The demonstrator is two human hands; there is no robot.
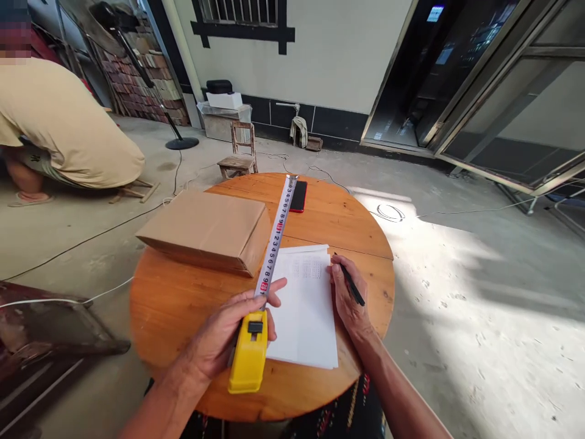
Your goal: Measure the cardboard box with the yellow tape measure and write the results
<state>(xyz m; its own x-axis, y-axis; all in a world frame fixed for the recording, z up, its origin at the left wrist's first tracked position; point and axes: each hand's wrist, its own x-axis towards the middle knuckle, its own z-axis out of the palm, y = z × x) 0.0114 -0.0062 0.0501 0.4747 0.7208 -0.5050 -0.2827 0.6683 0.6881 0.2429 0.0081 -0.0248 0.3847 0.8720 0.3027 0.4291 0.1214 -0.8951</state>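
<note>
My left hand (223, 329) is closed round a yellow tape measure (249, 360), its thumb resting by the base of the blade. The numbered blade (275, 238) is drawn out and slants away across the table, its hooked end beside a phone with a red edge (298, 196). In my right hand (351, 289) is a black pen (350, 280), held near the right edge of some white paper sheets (301, 323) with faint print at the top. Left of the blade lies a closed cardboard box (205, 225).
All this rests on a round wooden table (356, 213). A person in a tan shirt (68, 128) squats on a low stool at the left. Behind the table stand a small wooden chair (240, 152) and a black floor stand (181, 142). Cables cross the floor; a dark wooden stool (50, 323) is nearby.
</note>
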